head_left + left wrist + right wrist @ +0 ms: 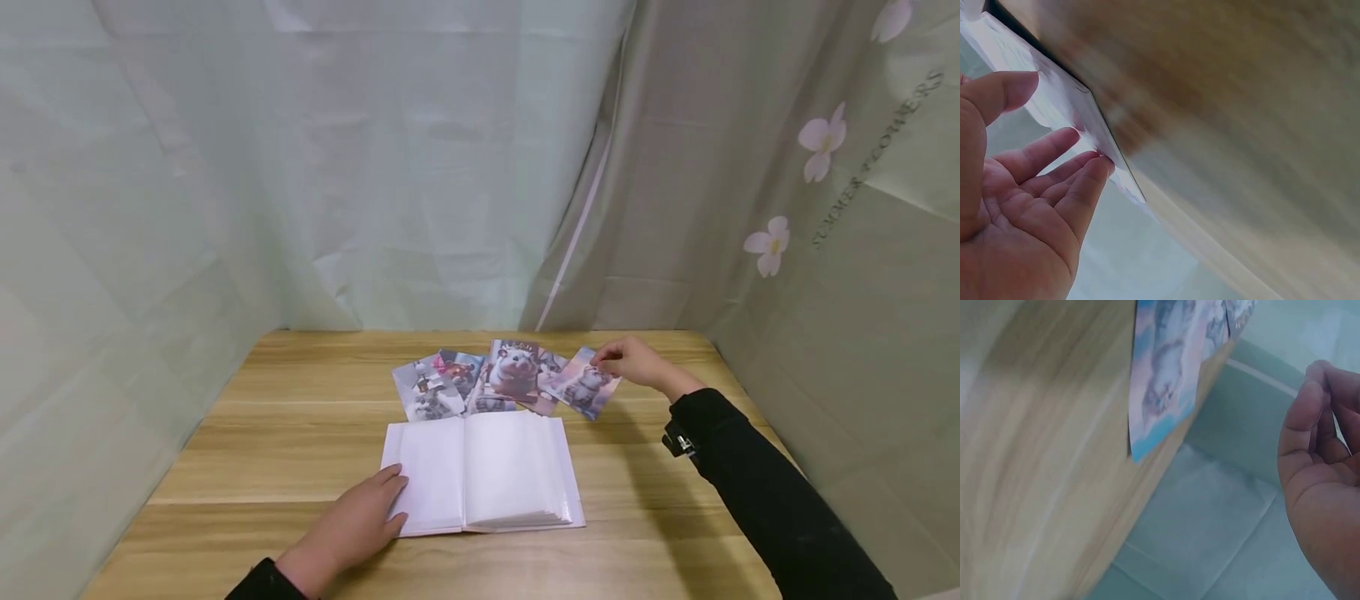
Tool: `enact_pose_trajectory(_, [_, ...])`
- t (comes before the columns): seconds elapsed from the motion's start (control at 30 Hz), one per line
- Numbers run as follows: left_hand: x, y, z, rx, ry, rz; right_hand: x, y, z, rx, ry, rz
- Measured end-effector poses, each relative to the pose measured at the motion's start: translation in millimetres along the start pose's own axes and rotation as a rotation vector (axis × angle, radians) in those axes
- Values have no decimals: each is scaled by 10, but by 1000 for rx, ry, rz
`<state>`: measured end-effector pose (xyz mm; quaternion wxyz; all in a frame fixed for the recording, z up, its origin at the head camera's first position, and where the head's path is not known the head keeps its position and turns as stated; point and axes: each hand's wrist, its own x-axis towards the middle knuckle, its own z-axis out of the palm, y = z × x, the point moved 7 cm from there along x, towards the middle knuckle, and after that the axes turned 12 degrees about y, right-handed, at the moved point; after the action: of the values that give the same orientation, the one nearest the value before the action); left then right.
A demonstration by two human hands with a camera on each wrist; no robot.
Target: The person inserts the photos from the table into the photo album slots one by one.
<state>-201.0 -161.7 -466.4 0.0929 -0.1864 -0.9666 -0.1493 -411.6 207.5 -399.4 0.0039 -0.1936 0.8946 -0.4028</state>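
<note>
An open photo album [517, 467] with blank, glossy pages lies on the table. My left hand [352, 521] rests at its left edge; in the left wrist view, the extended fingers [1088, 181] touch the album's edge [1060, 94], with the thumb apart from them. Behind the album, several picture cards [512, 371] of animals overlap in a loose row. My right hand [633, 364] is over the upper right corner of the rightmost card [585, 385], pink and blue. In the right wrist view, the thumb meets the curled fingertips, no card shows between them, and the card [1163, 381] appears apart.
The wooden table [285, 433] ends at the back against a pale curtain [420, 208]. Curtains also flank it on the left [112, 292] and right, the right one bearing pink flowers [768, 246] and lettering.
</note>
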Motion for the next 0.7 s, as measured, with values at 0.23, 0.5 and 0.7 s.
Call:
enact_pose_trajectory(0.23, [-12, -34, 48, -2, -20, -12, 152, 2, -223, -117, 71, 12])
enact_pose_trajectory(0.5, [-23, -38, 25, 8, -5, 6, 302, 195, -248, -184, 125, 81])
enact_pose_trajectory(0.7, [-16, -18, 35, 10, -11, 13, 308, 432, -134, -226, 134, 132])
